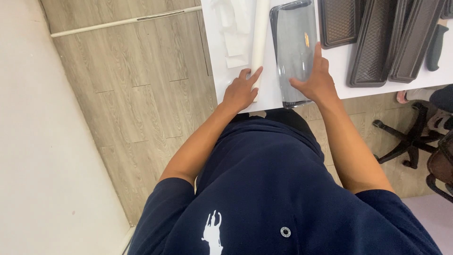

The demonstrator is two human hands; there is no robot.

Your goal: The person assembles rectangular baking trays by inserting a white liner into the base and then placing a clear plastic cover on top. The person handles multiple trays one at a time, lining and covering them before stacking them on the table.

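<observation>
My left hand (241,90) rests on the near end of a long white roll (260,38) that lies on the white table (222,71), fingers spread over it. My right hand (318,80) lies flat on a dark tray wrapped in clear film (293,42), palm on its near right corner, index finger pointing up along its right edge. The wrapped tray lies just right of the roll and overhangs the table's front edge a little.
Several dark brown trays (377,42) lean against each other on the right of the table. A black-handled tool (436,47) lies at the far right. White paper scraps (236,33) lie left of the roll. An office chair base (410,141) stands on the wood floor at right.
</observation>
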